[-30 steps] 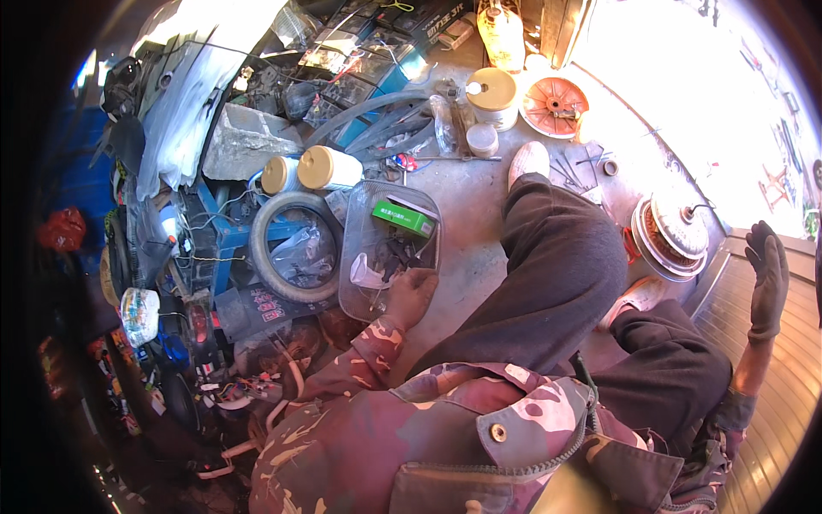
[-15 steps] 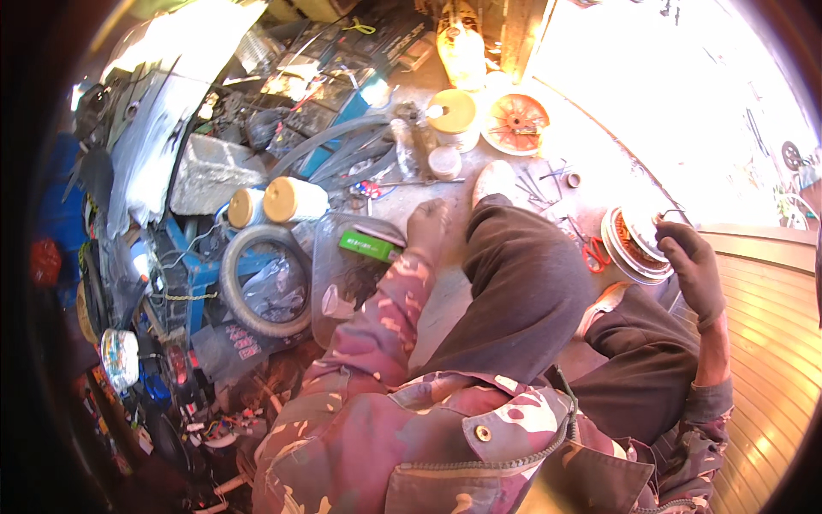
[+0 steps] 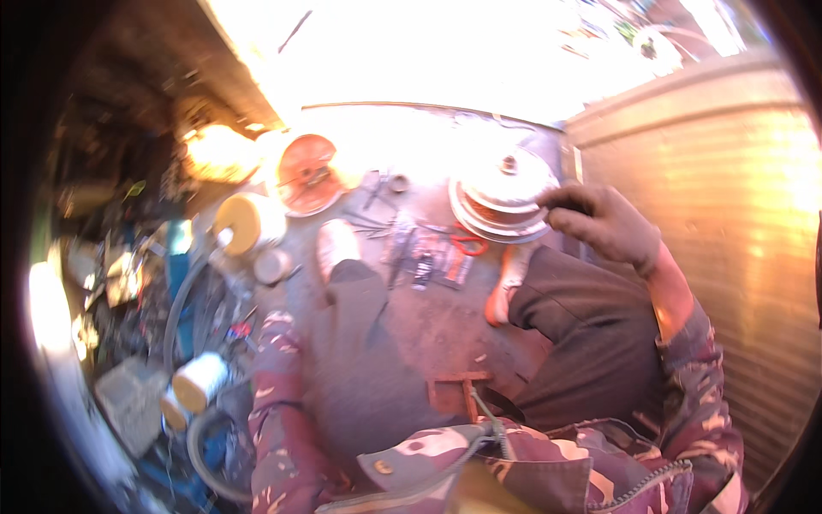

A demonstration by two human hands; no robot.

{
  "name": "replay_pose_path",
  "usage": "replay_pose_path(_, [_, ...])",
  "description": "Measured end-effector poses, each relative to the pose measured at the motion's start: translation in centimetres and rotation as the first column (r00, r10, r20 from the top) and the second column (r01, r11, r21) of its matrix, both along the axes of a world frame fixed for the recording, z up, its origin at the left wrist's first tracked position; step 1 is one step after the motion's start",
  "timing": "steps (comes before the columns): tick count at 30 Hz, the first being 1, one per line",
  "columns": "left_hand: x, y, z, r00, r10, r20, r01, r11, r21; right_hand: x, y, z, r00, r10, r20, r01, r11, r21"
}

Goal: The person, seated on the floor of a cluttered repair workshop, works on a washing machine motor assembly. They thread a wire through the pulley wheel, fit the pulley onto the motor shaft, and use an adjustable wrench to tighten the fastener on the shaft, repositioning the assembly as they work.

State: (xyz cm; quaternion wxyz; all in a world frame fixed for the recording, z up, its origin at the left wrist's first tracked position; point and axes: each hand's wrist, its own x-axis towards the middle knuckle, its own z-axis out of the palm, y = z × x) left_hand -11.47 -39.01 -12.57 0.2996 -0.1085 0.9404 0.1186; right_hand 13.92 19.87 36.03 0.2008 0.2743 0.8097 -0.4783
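My gloved right hand (image 3: 599, 223) reaches from the right, slightly bent fingers apart, at the rim of a stack of silver round metal wheel parts (image 3: 497, 184) with copper-coloured insides. Whether the fingertips touch it is unclear. Below the stack lie a red-handled tool (image 3: 469, 244) and small dark packets (image 3: 428, 265). My camouflage left sleeve (image 3: 278, 403) extends forward beside my leg; the hand at its end is too smeared to make out. An orange disc (image 3: 308, 171) and some loose rods (image 3: 364, 223) rest on the floor ahead.
Tubs (image 3: 248, 223), white cans (image 3: 201, 381), hoses, a tyre (image 3: 205, 454) and a concrete block (image 3: 128, 403) crowd the left. A corrugated panel (image 3: 719, 257) stands at the right. A red metal frame (image 3: 462, 385) lies between my legs. A bright doorway is ahead.
My view has swung right toward the doorway and panel, shifting the clutter leftward. My right hand, raised earlier, has come forward and down to the silver parts. My left hand has left the plastic basket.
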Motion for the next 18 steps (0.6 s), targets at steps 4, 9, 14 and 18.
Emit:
replay_pose_path(4, [-2.3, -2.0, -0.6, 0.984, 0.153, 0.089, -0.162, 0.981, 0.11, 0.5, 3.8, -0.8, 0.988, -0.131, -0.084, 0.124, 0.989, -0.082])
replay_pose_path(9, [-3.4, -4.6, -0.3, 0.88, 0.388, 0.274, -0.459, 0.842, 0.285, 1.0, 7.6, -4.8, 0.968, -0.232, -0.098, 0.212, 0.96, -0.185])
replay_pose_path(14, [-4.2, -6.6, 1.7, 0.761, 0.47, 0.447, -0.632, 0.695, 0.344, -0.2, 9.5, -14.2, 0.997, -0.052, -0.064, 0.071, 0.935, 0.347])
replay_pose_path(18, [-3.1, -7.1, 5.4, 0.759, 0.572, 0.31, -0.648, 0.621, 0.441, -1.5, 9.3, -19.3, 1.0, -0.003, -0.008, 0.006, 0.823, 0.568])
